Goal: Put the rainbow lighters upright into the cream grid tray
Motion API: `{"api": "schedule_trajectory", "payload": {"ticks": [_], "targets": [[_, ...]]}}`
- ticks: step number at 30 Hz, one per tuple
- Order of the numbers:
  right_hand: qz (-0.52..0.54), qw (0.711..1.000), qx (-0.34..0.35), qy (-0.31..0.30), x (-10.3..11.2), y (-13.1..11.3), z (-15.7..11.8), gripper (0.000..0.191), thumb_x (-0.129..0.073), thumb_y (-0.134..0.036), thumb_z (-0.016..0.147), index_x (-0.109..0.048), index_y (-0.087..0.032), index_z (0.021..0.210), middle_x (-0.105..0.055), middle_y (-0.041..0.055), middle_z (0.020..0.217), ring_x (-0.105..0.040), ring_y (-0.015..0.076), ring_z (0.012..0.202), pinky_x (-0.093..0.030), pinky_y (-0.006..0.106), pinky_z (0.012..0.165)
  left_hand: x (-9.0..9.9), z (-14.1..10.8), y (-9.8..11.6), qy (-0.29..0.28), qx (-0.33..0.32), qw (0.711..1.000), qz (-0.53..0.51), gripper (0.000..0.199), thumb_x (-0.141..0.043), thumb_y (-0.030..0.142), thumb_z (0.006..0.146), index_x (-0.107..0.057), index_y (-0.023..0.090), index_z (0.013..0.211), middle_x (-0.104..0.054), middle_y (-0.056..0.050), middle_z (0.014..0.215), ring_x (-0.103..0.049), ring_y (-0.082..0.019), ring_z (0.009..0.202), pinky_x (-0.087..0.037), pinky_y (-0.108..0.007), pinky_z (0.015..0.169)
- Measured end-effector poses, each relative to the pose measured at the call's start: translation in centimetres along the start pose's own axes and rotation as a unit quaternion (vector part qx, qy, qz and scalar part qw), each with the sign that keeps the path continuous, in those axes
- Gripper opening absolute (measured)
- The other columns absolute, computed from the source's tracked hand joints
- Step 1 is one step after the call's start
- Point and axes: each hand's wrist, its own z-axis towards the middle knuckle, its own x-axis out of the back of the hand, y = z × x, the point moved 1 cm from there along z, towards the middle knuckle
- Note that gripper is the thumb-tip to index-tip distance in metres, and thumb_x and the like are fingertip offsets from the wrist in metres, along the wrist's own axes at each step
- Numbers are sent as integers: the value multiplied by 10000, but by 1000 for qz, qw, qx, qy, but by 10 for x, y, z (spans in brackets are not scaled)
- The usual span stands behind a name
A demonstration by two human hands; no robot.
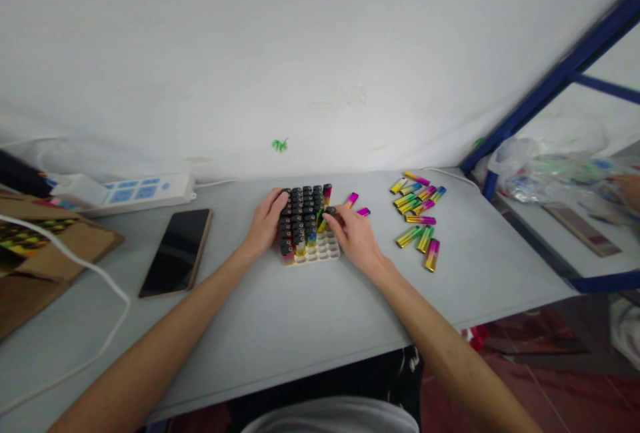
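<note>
A white tray [329,251] with rows of slots stands on the grey table, with many black-topped coloured cylinders [299,219] upright in its left and back parts. Slots at its front right show bare. My left hand [267,219] rests against the tray's left side, its fingers closed around the edge and the outer cylinders. My right hand [354,231] pinches a green-yellow cylinder [321,221] with a black top over the tray's right side. Two pink-yellow tubes [351,200] lie just behind my right hand. Several shiny multicoloured tubes [421,205] lie scattered to the right.
A black phone [176,252] lies at the left, near a white power strip [145,191] and an open cardboard box [60,269]. A white cable crosses the left side. Blue frame bars [545,86] and plastic bags [525,163] stand right; another person's hand [629,191] shows there.
</note>
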Motion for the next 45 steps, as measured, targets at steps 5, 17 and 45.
{"api": "schedule_trajectory", "payload": {"ticks": [5, 17, 45], "targets": [[-91, 992, 34, -75, 8, -5, 3, 215, -501, -320, 1095, -624, -157, 1029, -719, 80, 884, -661, 201, 759, -438, 287, 688, 0, 0, 0, -6, -4, 1000, -3, 331, -521, 523, 996, -632, 213, 974, -619, -4, 896, -562, -198, 882, -442, -287, 798], [-259, 962, 36, -79, 7, -31, -7, 354, -447, -426, 1104, -671, -169, 1011, -699, 117, 998, -647, 262, 992, -455, 359, 875, 0, 0, -2, 0, -6, 1000, -4, 346, -518, 538, 992, -637, 215, 961, -622, -8, 884, -563, -200, 857, -455, -285, 750], [-380, 900, -197, -86, 92, 32, -59, 267, -657, -278, 982, -678, -139, 1209, -700, 208, 1126, -687, 338, 1009, -494, 414, 845, 2, 1, -1, -11, -8, 1000, 16, 374, -502, 543, 997, -663, 209, 1041, -669, -23, 963, -598, -219, 940, -472, -299, 829]]}}
